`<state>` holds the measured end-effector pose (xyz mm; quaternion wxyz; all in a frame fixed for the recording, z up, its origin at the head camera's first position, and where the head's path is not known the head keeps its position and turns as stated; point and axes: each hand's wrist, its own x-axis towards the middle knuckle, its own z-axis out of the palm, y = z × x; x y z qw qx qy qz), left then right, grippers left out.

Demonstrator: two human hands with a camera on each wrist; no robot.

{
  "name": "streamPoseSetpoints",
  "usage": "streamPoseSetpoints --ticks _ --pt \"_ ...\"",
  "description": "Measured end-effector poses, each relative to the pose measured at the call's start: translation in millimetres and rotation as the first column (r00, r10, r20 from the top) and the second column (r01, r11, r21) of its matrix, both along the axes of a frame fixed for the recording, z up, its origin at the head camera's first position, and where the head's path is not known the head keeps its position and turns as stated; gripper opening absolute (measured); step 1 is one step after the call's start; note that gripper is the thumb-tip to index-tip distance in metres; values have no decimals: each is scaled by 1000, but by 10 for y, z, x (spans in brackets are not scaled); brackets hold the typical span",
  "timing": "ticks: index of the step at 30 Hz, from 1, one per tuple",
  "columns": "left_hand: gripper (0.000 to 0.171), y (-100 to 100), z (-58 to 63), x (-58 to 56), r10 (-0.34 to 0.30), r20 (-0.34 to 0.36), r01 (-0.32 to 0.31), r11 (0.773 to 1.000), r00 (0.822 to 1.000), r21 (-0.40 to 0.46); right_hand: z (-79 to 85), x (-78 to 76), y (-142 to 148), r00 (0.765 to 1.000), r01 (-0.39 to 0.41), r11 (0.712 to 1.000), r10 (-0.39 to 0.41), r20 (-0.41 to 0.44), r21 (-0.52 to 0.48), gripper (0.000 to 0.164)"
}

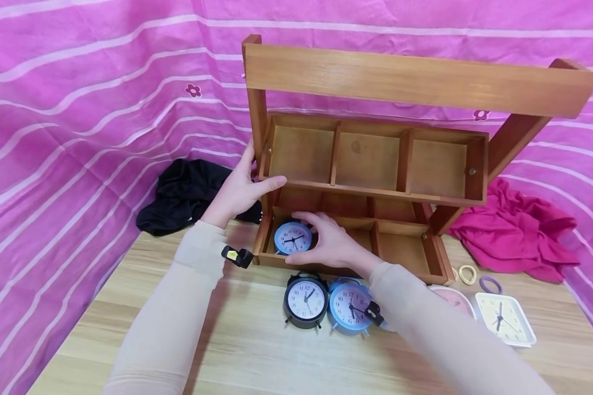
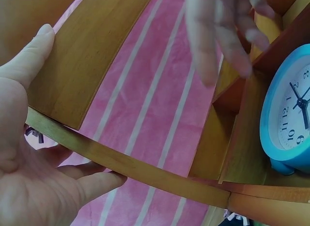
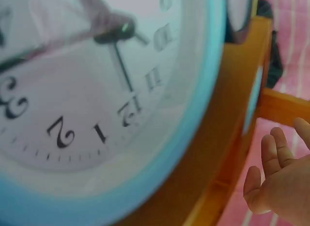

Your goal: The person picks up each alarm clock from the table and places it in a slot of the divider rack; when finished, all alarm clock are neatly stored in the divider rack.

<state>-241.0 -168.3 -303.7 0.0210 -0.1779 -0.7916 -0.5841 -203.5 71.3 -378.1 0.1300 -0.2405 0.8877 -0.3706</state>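
My left hand [image 1: 237, 189] grips the left side of a wooden shelf [image 1: 415, 79], its thumb on the upper tray's front corner. In the left wrist view, that hand's fingers [image 2: 97, 185] lie along the side bar. A blue alarm clock [image 1: 293, 238] stands in the left compartment of the lower tray. My right hand [image 1: 333, 241] is beside it, thumb and fingers spread and curved around its right side. Seen from the left wrist, the right fingers [image 2: 227, 37] hang blurred, apart from the clock. The right wrist view shows that hand [image 3: 283, 180] with nothing in it.
In front of the shelf stand a black alarm clock [image 1: 306, 299] and another blue alarm clock [image 1: 350, 304], close under my right wrist. A white square clock [image 1: 505, 318] and hair ties [image 1: 490, 285] lie right. Black cloth [image 1: 188, 192] and magenta cloth [image 1: 519, 236] flank the shelf.
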Motion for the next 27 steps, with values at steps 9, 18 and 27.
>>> streamPoseSetpoints --ticks 9,18,27 --pt "102 -35 -133 -140 3 -30 -3 1000 1000 2 61 287 169 995 -94 996 94 -26 11 94" --pt "103 -67 -227 -208 12 -39 -12 1000 999 -1 -23 538 262 997 -78 996 79 -18 39 92" --pt "101 -69 -242 -211 2 -40 -1 1000 999 22 -138 687 247 996 -80 995 82 -23 66 90"
